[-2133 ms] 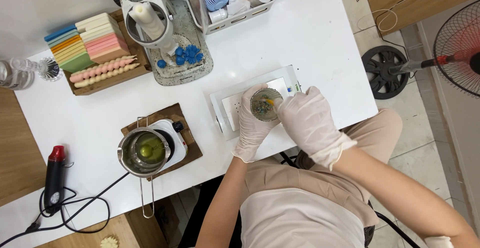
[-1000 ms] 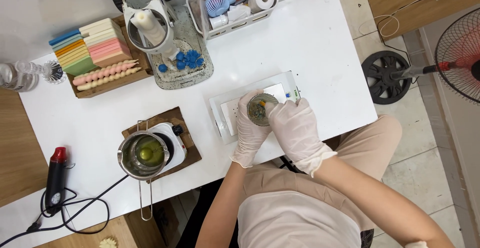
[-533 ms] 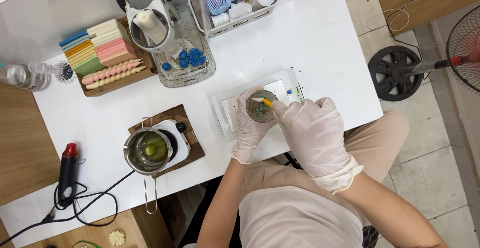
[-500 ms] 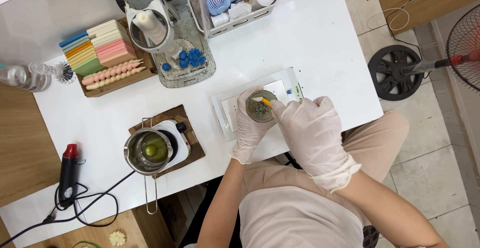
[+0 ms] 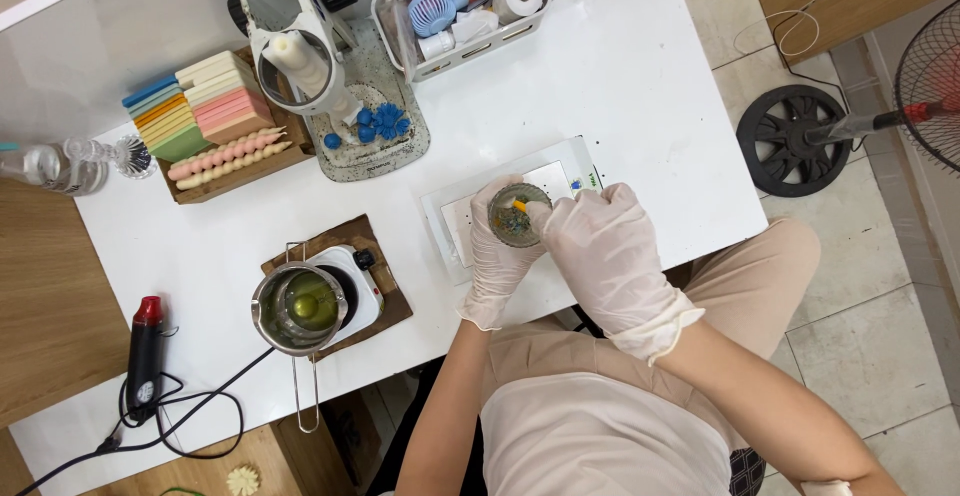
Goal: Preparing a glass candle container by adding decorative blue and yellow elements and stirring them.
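a: what is seen from the head view at the middle of the counter (image 5: 640, 86)?

b: a small round glass cup (image 5: 517, 218) with dark speckled contents is stood on a flat white scale (image 5: 470, 218), near the counter's front edge. the cup is wrapped by the gloved left hand (image 5: 497, 253), with fingers curled round its near side. the gloved right hand (image 5: 606, 249) is closed on a thin orange-tipped stick (image 5: 521, 205), whose tip is held over the cup's rim; whether the contents are touched cannot be told.

a: and to the left of that?

b: a steel melting pot (image 5: 299, 308) with greenish liquid is set on a small white hot plate (image 5: 366, 296), which is carried by a brown wooden board (image 5: 385, 259). the pot's long handle is pointed toward the person. a black and red heat gun (image 5: 144, 358) with a coiled cable is laid near the counter's left end.

a: what is seen along the far side?

b: a wooden tray (image 5: 255, 164) is filled with coloured wax blocks and pink twisted candles. beside it a white candle (image 5: 295, 58) is held upright in a round mould, and blue flower shapes (image 5: 374, 124) are scattered on a speckled mat. a clear basket (image 5: 462, 18) of small supplies is placed behind the scale. a black fan (image 5: 870, 116) is stood on the tiled floor at the right.
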